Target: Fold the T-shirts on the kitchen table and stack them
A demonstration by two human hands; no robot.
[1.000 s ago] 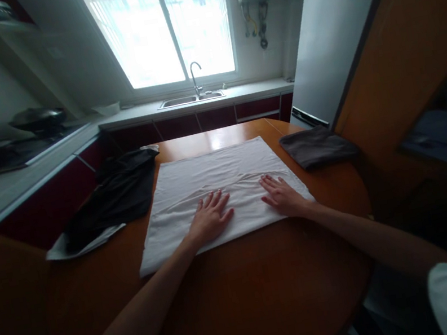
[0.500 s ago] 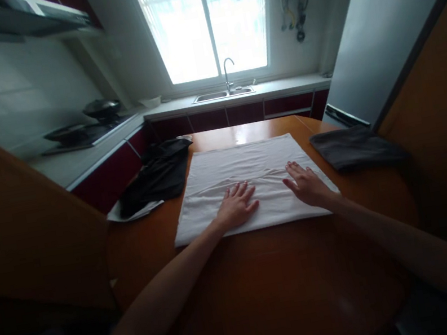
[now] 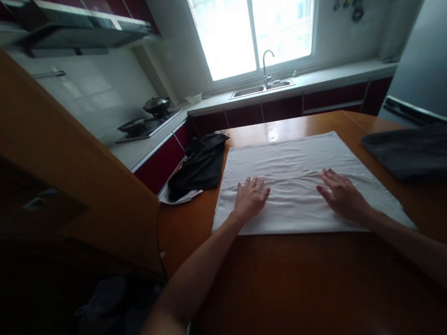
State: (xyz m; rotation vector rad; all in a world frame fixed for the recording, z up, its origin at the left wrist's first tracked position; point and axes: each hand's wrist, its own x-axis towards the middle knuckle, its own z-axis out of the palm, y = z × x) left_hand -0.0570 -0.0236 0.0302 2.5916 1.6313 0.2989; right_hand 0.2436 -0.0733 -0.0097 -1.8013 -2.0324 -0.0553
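The white cloth [image 3: 294, 210] lies spread on the desk [image 3: 312, 290], probably light, limp and easily creased, best taken by its corners. The left hand [image 3: 251, 197] and right hand [image 3: 343, 194] rest on it, opened flat, gripping nothing. Room lies nearside; a black garment [image 3: 202, 163] and grey cloth [image 3: 426, 150] flank it.
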